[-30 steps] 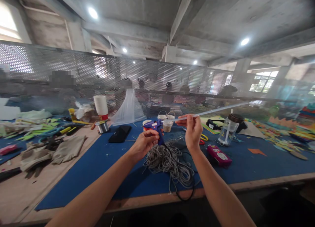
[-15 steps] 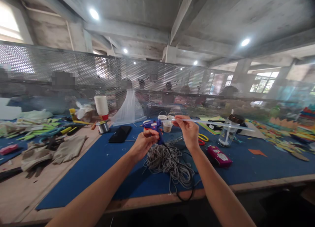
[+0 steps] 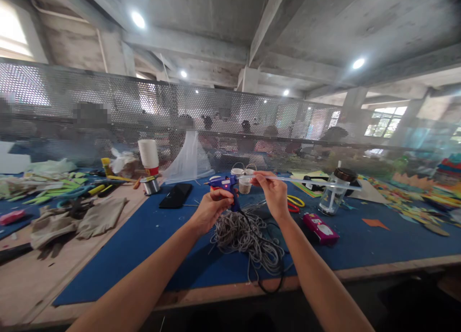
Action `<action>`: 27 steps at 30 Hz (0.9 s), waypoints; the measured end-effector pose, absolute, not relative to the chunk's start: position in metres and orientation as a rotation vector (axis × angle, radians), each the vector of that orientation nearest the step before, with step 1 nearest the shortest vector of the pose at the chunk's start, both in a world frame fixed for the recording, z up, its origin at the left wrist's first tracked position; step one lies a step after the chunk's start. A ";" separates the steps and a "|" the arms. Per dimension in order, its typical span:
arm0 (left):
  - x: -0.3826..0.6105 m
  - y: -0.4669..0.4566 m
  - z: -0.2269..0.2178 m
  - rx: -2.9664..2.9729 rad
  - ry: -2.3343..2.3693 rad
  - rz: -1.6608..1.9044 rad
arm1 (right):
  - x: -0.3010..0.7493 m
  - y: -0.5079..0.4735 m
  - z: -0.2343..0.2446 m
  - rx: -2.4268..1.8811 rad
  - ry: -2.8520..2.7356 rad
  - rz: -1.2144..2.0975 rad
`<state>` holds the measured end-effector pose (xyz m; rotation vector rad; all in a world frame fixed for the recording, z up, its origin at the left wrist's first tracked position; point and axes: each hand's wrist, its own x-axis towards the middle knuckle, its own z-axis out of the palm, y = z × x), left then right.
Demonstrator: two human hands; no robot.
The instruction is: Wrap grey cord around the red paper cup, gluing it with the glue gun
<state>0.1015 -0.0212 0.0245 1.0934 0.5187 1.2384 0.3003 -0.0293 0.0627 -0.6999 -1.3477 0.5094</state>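
My left hand [image 3: 211,209] is closed round the grip of a blue hot glue gun [image 3: 224,183], held above the blue table mat [image 3: 144,236] with its nozzle pointing left. My right hand [image 3: 274,193] pinches a long clear glue stick [image 3: 313,180] near its left end. The stick runs level to the right, and its left tip sits at the back of the gun. A tangled pile of grey cord [image 3: 245,236] lies on the mat just under both hands, with a black cable trailing to the table edge.
Around the hands lie a black phone [image 3: 175,195], small white cups [image 3: 242,176], a clear jar with a dark lid [image 3: 333,192], a pink box [image 3: 320,227], scissors [image 3: 295,203], a stack of paper cups [image 3: 148,156] and work gloves [image 3: 77,221]. A perforated metal screen [image 3: 108,111] backs the table; people sit behind it.
The glue stick has swung down from a rising slant to level, and my right hand has shifted left, bringing the stick's end to the back of the gun. My left hand has stayed put.
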 end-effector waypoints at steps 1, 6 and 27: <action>0.102 -0.022 0.025 1.101 0.519 1.239 | 0.300 -0.030 0.063 -0.691 -1.369 0.507; 0.104 -0.024 0.026 1.119 0.516 1.250 | 0.297 -0.030 0.060 -0.728 -1.421 0.470; 0.106 -0.022 0.019 1.354 0.598 1.366 | 0.287 -0.029 0.055 -0.819 -1.332 0.477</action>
